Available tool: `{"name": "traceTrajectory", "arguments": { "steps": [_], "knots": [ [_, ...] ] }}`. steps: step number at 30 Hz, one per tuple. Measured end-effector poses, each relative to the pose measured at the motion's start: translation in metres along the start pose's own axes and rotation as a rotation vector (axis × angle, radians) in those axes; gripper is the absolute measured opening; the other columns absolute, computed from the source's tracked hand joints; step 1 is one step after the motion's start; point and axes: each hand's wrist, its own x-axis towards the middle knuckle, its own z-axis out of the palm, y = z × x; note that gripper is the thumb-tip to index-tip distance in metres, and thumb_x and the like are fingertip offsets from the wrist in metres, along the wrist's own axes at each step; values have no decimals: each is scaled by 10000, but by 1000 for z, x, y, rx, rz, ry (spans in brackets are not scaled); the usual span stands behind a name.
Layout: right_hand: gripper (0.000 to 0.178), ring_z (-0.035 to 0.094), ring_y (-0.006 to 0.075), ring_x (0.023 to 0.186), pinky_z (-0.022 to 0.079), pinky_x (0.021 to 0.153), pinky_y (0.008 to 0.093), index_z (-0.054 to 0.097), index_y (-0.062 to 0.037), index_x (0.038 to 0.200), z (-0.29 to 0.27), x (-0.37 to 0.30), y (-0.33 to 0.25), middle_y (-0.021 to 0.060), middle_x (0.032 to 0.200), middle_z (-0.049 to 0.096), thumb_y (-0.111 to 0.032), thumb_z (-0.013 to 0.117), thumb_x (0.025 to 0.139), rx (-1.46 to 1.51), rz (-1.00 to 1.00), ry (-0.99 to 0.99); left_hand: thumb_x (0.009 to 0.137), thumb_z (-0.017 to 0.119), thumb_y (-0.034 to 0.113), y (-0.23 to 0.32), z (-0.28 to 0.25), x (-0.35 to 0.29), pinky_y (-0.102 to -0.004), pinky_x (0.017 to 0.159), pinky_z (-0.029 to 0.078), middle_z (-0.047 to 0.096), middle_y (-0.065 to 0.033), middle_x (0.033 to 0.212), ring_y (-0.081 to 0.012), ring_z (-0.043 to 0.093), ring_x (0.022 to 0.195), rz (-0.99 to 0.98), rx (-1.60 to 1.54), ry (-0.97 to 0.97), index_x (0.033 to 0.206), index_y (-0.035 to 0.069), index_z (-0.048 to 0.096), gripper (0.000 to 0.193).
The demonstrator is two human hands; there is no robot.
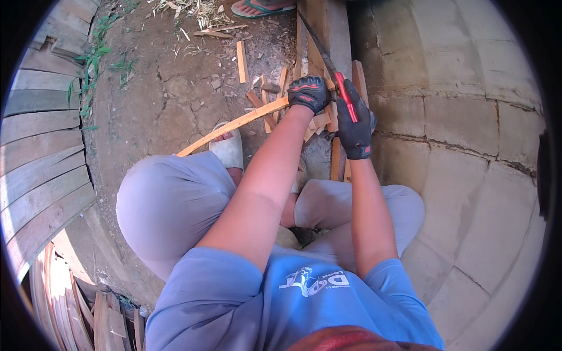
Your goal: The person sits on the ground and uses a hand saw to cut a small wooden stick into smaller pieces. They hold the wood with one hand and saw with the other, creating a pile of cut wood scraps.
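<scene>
My left hand [309, 93], in a black glove with red marks, is closed on a long wooden strip [237, 123]. The strip slants from beside my left knee up to a thick wooden beam [336, 35]. My right hand [355, 126], also gloved in black, grips the red handle of a hand saw [322, 47]. Its long dark blade points away and to the left, along the beam. Where the blade meets the strip is hard to make out. Several short cut wood pieces [316, 124] lie under and around my hands.
A concrete block wall [445, 123] rises close on my right. Wooden boards [44, 128] line the left side, with more slats [111, 322] at lower left. A loose wood piece [242, 61] and shavings [205, 11] lie on the dirt ground. Another person's sandalled foot [263, 8] is at the top.
</scene>
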Motion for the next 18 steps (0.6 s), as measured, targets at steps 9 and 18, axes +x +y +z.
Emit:
{"name": "traceTrajectory", "arguments": {
  "steps": [9,18],
  "knots": [
    [504,733,295,1178,564,975,401,619,-141,1518,-3,-29,-11,183,1350,730,-216,694,1026,-46,35,6,929,658,464,-36,-2,41,-434,958,597,784,-197,1166,-344,770,1061,418,150,-499,1132,71,821,472],
    [474,727,257,1088,570,937,380,646,-101,1485,-75,-61,-82,166,1301,745,-189,697,1022,-81,301,-101,910,679,512,-37,-26,39,-414,866,606,795,-195,976,-319,786,941,301,40,-408,972,32,818,503]
  ]
}}
